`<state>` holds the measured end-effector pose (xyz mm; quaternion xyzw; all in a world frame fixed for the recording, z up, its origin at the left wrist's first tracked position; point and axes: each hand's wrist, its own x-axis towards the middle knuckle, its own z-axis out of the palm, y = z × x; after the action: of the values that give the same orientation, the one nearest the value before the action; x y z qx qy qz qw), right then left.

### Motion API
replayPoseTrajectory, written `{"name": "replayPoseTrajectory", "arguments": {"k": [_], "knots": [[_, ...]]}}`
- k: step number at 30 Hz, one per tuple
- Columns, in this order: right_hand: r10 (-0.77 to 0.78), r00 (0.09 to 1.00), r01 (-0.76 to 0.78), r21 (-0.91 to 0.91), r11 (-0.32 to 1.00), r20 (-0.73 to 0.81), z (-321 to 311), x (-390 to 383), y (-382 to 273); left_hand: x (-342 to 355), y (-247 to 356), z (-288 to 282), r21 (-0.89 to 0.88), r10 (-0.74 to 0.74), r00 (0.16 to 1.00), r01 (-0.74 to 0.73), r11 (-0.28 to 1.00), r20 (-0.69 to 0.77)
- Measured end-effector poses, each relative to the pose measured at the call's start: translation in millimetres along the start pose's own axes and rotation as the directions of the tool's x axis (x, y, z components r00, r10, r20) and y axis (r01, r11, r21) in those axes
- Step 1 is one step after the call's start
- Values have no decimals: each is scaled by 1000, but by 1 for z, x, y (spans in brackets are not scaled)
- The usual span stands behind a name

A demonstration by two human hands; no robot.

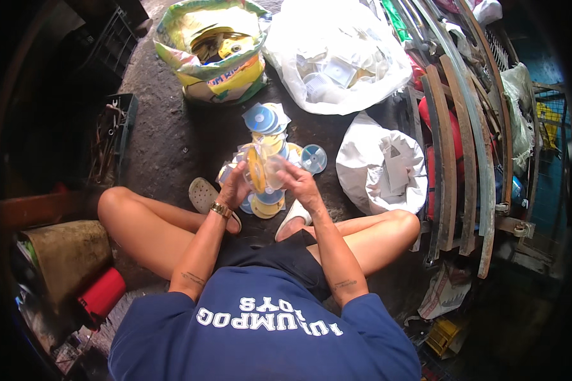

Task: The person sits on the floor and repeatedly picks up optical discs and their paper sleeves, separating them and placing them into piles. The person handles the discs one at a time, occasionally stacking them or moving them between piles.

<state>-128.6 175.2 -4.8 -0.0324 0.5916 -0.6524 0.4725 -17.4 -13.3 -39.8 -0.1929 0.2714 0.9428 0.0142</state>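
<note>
My left hand is closed on a yellow disc, held upright above the floor between my legs. Facing it, the fingers of my right hand grip a clear plastic disc case. The two touch or overlap; I cannot tell whether the case is still joined to the disc. Beneath and beyond both hands lies a pile of discs, many in clear cases, among them a blue one at the far end and a pale yellow one near my feet. A clear case with a blue tint sits at the pile's right.
A colourful sack holding discs stands far left. Beside it, a big white bag holds clear plastic cases. A smaller white sack with flat white pieces stands right, near curved metal bars. A tool crate is at left.
</note>
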Motion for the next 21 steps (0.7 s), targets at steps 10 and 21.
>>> {"name": "replayPoseTrajectory", "arguments": {"k": [10,21], "knots": [[-617,705,364,-925,-108,349,-5,-40,-14,4,3,18,428,-146,986,168,888,-83],[-371,880,408,-71,910,297,48,-22,-141,32,-29,-55,426,-138,953,247,870,-270]]}}
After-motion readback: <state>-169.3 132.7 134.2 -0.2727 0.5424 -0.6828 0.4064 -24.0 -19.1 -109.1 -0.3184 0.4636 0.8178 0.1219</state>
